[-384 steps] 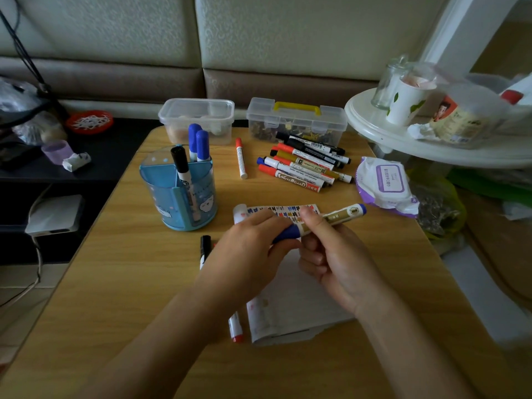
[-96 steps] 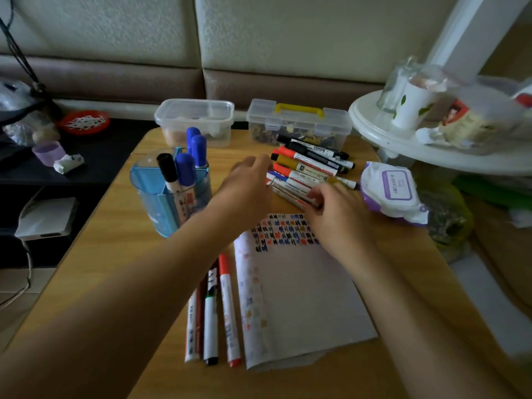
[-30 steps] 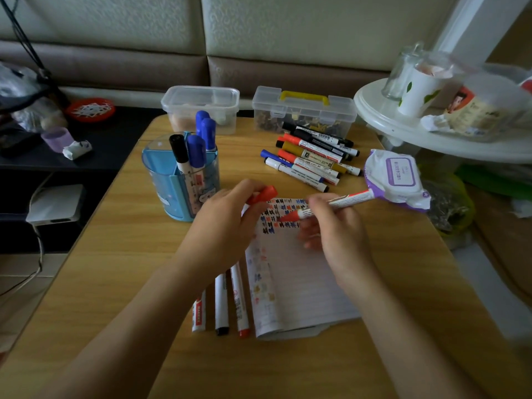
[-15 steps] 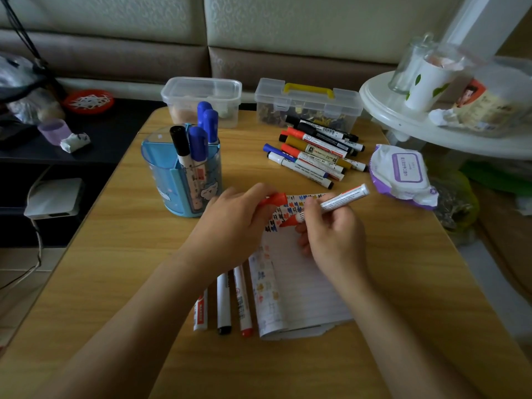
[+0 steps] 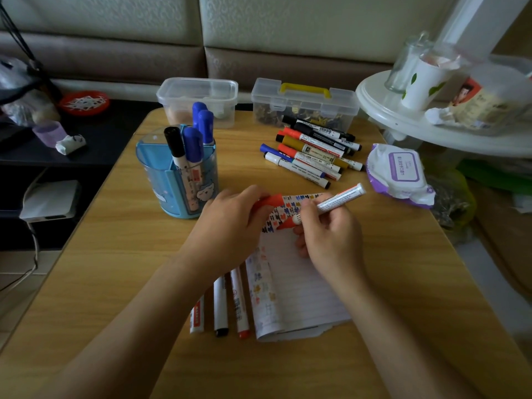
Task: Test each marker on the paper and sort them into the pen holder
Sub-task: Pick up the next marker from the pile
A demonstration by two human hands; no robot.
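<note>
I'm mid-test: my right hand [image 5: 331, 240] has its fingers wrapped round the red marker [image 5: 336, 198], tip on the paper [image 5: 302, 283], while my left hand [image 5: 230, 226] pinches its cap [image 5: 272, 200]. Four markers stand in the pen holder [image 5: 161, 180]. The pile [image 5: 313, 152] on the tabletop [image 5: 115, 283] looks untested, so I judge most work remains.

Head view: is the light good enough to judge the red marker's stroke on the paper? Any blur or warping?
Head view: dim light, no glare; the red-tipped white marker in the right hand and the lined white paper are sharp, but the tip hides any fresh stroke; the wide lens stretches and softens the round white side table at right; the dark shelf at left is underexposed.
</note>
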